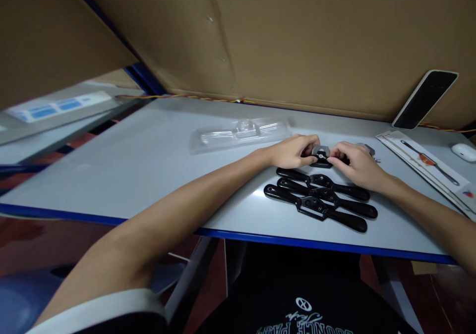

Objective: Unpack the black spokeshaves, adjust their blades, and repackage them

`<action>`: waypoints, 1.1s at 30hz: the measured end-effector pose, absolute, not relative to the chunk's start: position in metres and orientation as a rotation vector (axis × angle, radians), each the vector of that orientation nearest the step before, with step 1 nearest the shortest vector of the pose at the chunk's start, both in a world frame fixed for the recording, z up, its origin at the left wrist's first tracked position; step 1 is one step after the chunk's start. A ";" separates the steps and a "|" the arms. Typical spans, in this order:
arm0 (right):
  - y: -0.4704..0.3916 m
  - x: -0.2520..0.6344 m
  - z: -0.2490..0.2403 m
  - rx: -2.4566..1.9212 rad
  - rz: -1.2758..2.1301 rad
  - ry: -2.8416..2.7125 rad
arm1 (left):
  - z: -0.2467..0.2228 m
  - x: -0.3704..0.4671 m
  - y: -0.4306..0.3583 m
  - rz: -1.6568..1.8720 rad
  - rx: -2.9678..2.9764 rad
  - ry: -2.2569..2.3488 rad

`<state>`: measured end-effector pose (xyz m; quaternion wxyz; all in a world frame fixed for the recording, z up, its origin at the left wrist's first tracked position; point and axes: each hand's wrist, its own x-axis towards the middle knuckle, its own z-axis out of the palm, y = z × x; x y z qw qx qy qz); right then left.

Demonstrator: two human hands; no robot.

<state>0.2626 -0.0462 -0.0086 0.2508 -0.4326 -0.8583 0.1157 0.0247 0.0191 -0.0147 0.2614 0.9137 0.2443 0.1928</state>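
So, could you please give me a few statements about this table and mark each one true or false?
1. The left hand and right hand are both on one black tool. True.
2. Five loose black tools lie in front of the hands. False: three lie there.
3. The clear plastic packaging lies right of the right hand. False: it lies beyond the left forearm.
4. A phone stands tilted at the back right. True.

The 3 tools [323, 194] look glossy, the packaging [243, 132] plastic, the tabletop [130, 165] smooth.
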 end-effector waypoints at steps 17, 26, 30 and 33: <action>-0.049 0.267 -0.007 -1.235 0.332 -2.352 | -0.013 0.019 0.018 0.519 2.654 0.647; -0.051 0.271 -0.005 -1.209 0.152 -2.511 | -0.003 0.012 0.019 0.473 2.750 0.703; -0.053 0.272 -0.002 -1.231 0.106 -2.554 | 0.014 -0.007 0.030 0.492 2.898 1.033; -0.058 0.272 0.003 -1.345 0.105 -2.536 | 0.030 -0.037 0.044 0.511 2.963 1.305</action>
